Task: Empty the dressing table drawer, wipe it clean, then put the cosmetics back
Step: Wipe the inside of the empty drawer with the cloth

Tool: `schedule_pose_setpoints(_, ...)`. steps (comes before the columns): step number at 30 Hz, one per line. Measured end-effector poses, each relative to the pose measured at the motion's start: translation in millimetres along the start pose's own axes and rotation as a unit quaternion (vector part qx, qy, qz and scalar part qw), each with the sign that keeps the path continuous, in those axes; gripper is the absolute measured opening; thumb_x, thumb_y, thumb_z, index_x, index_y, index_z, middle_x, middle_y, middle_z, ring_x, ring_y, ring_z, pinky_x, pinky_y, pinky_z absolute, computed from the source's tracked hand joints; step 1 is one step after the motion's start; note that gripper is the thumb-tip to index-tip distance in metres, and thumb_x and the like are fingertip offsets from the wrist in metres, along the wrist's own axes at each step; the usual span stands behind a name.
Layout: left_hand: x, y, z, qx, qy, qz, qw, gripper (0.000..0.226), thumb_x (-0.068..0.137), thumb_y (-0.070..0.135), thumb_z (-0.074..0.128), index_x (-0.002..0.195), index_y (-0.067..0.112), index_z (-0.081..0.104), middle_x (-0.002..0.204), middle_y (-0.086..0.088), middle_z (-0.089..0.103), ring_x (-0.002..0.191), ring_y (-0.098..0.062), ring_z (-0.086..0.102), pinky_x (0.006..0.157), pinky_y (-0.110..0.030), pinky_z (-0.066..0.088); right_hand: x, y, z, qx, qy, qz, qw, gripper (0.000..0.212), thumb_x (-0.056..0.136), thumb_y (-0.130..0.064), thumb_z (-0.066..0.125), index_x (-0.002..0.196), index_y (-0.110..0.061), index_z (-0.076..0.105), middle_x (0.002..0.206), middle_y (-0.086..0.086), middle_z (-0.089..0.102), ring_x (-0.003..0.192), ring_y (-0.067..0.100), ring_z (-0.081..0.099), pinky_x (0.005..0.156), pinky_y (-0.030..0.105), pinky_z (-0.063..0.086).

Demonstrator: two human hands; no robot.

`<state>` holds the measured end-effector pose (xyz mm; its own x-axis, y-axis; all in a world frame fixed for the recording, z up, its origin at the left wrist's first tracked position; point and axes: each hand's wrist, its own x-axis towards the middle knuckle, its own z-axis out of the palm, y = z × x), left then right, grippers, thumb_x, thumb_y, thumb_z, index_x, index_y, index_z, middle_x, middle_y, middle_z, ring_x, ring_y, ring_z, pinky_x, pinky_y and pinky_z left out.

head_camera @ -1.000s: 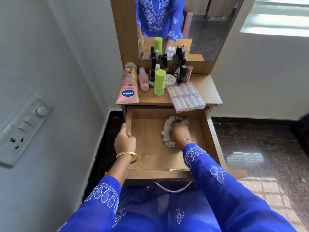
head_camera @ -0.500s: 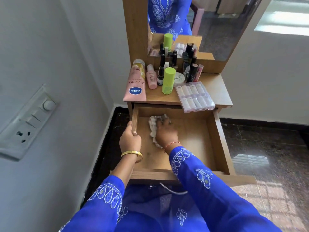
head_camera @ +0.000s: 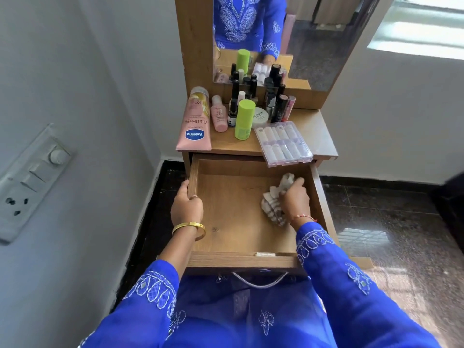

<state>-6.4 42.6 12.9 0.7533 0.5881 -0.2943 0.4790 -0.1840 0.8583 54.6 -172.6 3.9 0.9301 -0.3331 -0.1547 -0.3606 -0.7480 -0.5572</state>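
Note:
The wooden drawer (head_camera: pixel 233 222) stands pulled out below the dressing table top (head_camera: pixel 316 133), with nothing in it but a crumpled pale cloth (head_camera: pixel 273 197). My right hand (head_camera: pixel 295 197) grips that cloth against the drawer floor near the right wall. My left hand (head_camera: pixel 187 204) holds the drawer's left wall, thumb outside. On the top stand the cosmetics: a pink Vaseline tube (head_camera: pixel 194 124), a small pink bottle (head_camera: pixel 219 114), a green stick (head_camera: pixel 243 119), a white jar (head_camera: pixel 259 115), dark tubes (head_camera: pixel 278 108) and a clear case of small vials (head_camera: pixel 283 143) that overhangs the front edge.
A mirror (head_camera: pixel 301 33) rises behind the cosmetics. A grey wall with a switch panel (head_camera: pixel 27 177) runs close on the left. Dark polished floor (head_camera: pixel 389 222) lies to the right. The drawer's metal handle (head_camera: pixel 259 281) is just above my lap.
My right hand has dragged the cloth from the drawer's back left across to the right side. My left hand stays on the left wall. The camera view shifted slightly.

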Motion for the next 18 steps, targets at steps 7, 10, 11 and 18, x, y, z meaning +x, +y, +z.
schedule_pose_setpoints(7,0,-2,-1,-0.016,-0.005,-0.005,1.0,0.051,0.092,0.005,0.04,0.138,0.026,0.039,0.139,0.0,0.049,0.071,0.001,0.045,0.047,-0.004,0.033,13,-31,15,0.324,0.145,0.084,0.931,0.027,0.083,0.0,0.05,0.105,-0.003,0.034,0.123,0.031,0.048,0.111,0.043,0.05,0.091,0.04,0.04)
schedule_pose_setpoints(10,0,-1,-2,-0.019,-0.012,-0.003,1.0,0.05,0.092,0.004,0.041,0.138,0.024,0.04,0.141,-0.001,0.046,0.1,-0.012,0.055,0.066,-0.01,0.034,16,-46,31,0.326,0.155,0.074,0.93,0.046,0.081,-0.002,0.054,0.121,0.011,0.035,0.128,0.032,0.041,0.118,0.041,0.044,0.097,0.035,0.034)
schedule_pose_setpoints(11,0,-1,-2,-0.021,-0.012,-0.003,1.0,0.05,0.092,0.003,0.041,0.138,0.023,0.04,0.142,-0.002,0.046,0.109,-0.016,0.055,0.071,-0.013,0.035,14,-51,37,0.312,0.142,0.064,0.937,0.053,0.082,-0.003,0.055,0.126,0.013,0.031,0.133,0.032,0.037,0.124,0.039,0.041,0.1,0.032,0.03)
schedule_pose_setpoints(18,4,-5,-1,-0.03,-0.01,-0.001,0.999,0.049,0.089,0.002,0.044,0.134,0.023,0.046,0.134,-0.001,0.054,0.119,-0.021,0.054,0.087,-0.019,0.034,-30,-101,86,0.134,-0.058,-0.264,0.954,0.036,0.083,0.002,0.047,0.118,-0.004,0.044,0.126,0.023,0.04,0.101,0.044,0.055,0.083,0.04,0.047)
